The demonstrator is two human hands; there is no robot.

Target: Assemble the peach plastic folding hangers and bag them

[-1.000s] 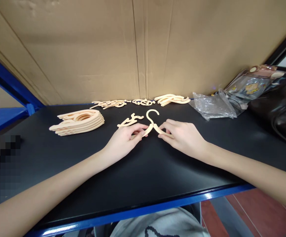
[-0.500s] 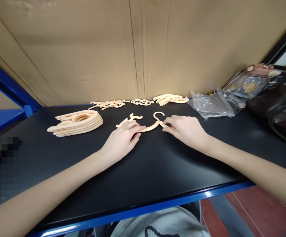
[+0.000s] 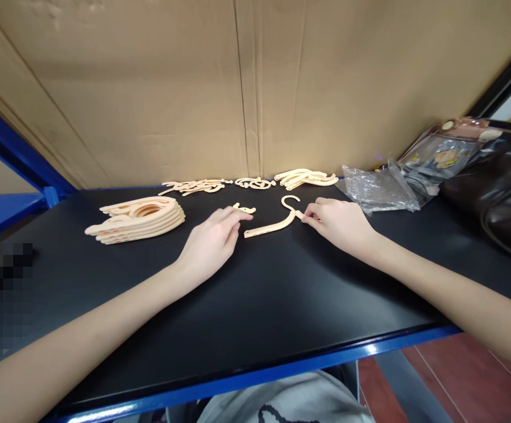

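A cream plastic clothes hanger [image 3: 271, 228] lies on the black table, its hook toward the back and its left arm bare. My right hand [image 3: 339, 220] is closed on the hanger's right arm, which its fingers mostly cover. My left hand [image 3: 214, 235] is off the hanger, to the left of its free end. Its index finger is stretched out and the thumb stands apart from it. Behind and partly under that hand lies a small curvy cream hanger piece [image 3: 246, 209], mostly hidden. I cannot tell whether the fingers touch it.
At the left is a stack of finished-looking cream hangers [image 3: 136, 220]. Along the cardboard wall [image 3: 158, 94] lie thin crossbar pieces [image 3: 196, 187], hooks [image 3: 255, 183] and hanger arms [image 3: 306, 178]. Clear plastic bags [image 3: 379, 188] and a dark brown bag [image 3: 493, 188] are at the right.
My left hand has let go of the hanger's left arm and shifted left, over the small piece. My right hand has moved the hanger slightly right and back.
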